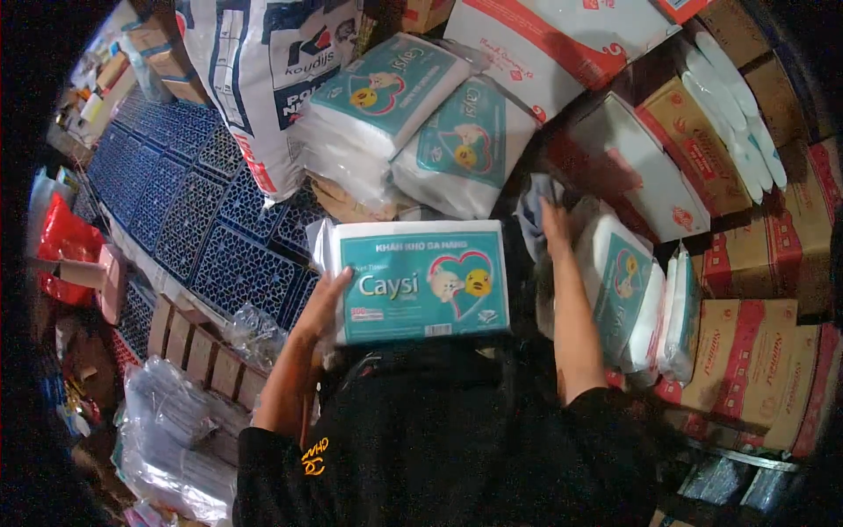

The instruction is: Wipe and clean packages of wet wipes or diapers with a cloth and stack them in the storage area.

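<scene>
My left hand [332, 297] grips the left end of a teal-and-white pack of dry tissues [417, 281] with cartoon figures, held flat before my body. My right hand [551, 220] is closed on a crumpled grey cloth [534, 211] to the pack's upper right. Beside my right forearm, several similar packs [619, 290] stand on edge. Above the held pack lie more bagged teal packs [457, 149], leaning by a large white printed sack [241, 97].
Blue patterned plastic pallets [189, 193] spread at left, with a red bag [66, 224], a pink plastic object [108, 290] and clear plastic wrapping [176, 430]. Stacked brown cartons [746, 369] and white-and-red boxes [544, 44] line the right and top.
</scene>
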The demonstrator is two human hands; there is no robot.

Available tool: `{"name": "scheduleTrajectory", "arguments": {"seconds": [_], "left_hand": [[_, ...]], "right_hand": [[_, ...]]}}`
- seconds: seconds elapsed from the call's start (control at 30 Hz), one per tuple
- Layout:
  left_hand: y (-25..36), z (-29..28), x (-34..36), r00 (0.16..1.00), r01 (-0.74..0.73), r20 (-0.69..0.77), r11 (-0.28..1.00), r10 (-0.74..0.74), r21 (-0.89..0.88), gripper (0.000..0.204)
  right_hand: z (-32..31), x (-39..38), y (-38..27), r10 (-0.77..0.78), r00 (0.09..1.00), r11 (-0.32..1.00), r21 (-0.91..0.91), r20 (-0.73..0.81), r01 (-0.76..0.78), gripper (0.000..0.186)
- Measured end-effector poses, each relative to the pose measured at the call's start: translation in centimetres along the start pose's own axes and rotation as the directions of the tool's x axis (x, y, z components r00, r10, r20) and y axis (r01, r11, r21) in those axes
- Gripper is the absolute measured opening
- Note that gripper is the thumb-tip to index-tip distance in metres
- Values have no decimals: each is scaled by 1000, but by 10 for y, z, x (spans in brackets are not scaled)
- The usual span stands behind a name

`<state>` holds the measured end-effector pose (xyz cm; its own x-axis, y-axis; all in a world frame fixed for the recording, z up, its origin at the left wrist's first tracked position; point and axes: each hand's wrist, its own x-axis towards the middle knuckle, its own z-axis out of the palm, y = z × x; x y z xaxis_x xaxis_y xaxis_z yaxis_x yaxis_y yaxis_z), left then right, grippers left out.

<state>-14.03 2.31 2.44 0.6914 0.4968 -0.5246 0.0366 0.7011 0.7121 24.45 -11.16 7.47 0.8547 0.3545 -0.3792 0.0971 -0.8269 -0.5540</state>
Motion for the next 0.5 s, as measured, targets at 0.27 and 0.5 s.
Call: {"name": "scheduleTrajectory", "arguments": {"seconds": [0.27, 0.5], "left_hand": [[-3, 1, 5, 1000, -5, -25, 1000, 5, -20, 56], [0, -1, 7, 999, -41, 14, 999, 42, -21, 59]], "right_hand": [[93, 252, 85, -556, 668, 510, 837, 495, -196, 38], [107, 274, 82, -263, 891, 910, 403, 371, 101, 41]]}}
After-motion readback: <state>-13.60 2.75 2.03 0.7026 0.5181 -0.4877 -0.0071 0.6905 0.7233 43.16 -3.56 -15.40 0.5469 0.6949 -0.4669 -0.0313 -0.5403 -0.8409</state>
